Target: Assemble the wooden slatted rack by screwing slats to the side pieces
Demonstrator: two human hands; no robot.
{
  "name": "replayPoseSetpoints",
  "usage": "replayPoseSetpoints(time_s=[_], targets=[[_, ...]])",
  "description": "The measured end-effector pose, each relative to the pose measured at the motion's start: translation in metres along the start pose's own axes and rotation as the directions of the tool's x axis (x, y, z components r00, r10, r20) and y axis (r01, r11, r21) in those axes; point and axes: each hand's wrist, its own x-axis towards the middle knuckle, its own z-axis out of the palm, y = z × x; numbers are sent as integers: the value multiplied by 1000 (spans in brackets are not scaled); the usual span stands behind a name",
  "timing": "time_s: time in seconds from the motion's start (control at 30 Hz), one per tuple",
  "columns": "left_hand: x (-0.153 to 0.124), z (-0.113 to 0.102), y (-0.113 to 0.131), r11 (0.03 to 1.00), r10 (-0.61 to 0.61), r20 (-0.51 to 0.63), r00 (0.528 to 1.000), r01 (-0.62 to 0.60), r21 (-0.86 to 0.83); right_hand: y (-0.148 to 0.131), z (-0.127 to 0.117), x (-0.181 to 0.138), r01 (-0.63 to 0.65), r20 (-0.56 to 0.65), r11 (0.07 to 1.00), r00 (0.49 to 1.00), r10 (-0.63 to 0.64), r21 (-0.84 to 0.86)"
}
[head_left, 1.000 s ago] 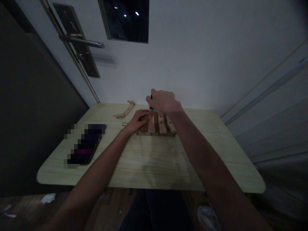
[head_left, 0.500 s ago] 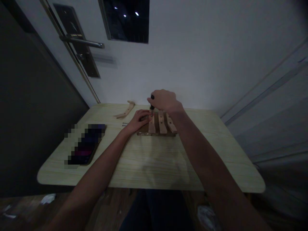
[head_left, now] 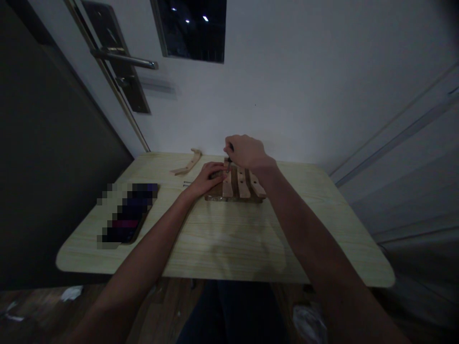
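Observation:
A brown wooden board [head_left: 214,197] lies on the table with several pale curved wooden strips across it. My right hand [head_left: 245,150] is closed round the dark handle of a screwdriver [head_left: 229,161], its shaft pointing down at the leftmost strip [head_left: 227,188]. My left hand [head_left: 206,179] lies over the board's left side, thumb and forefinger gripping that strip near the screwdriver's tip. Any screw under the tip is too small to make out. Dark holes show in the middle strip [head_left: 244,190] and the right strip [head_left: 257,188], the latter partly behind my right wrist.
Another pale curved strip [head_left: 188,167] lies loose at the table's back left. Thin metal screws [head_left: 186,184] lie left of my left hand. A phone [head_left: 131,215], partly pixelated, rests on the table's left side. Behind the table [head_left: 222,253] stands a white door with a lever handle [head_left: 125,59].
My right hand has turned slightly with the screwdriver, and the handle now shows less. My left hand stays on the strip. The whole view has shifted a little.

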Motion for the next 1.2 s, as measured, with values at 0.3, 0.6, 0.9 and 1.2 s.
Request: replayPoseSetpoints(time_s=[0.3,0.6,0.9,1.2], targets=[[-1,0,0,1000,-13,-6,1000,13,-22,1,-8,-5,35,104,999,994,-35,-1],[1,0,-4,1000,-9,-6,1000,9,-8,4,0,3,-42,-6,999,999,42,-8],[0,-1,0,1000,0,3,1000,0,-20,4,4,4,109,-19,985,994,-107,133],[0,0,-2,999,-26,-1,1000,26,-23,-1,-8,-8,70,106,996,991,-75,52]])
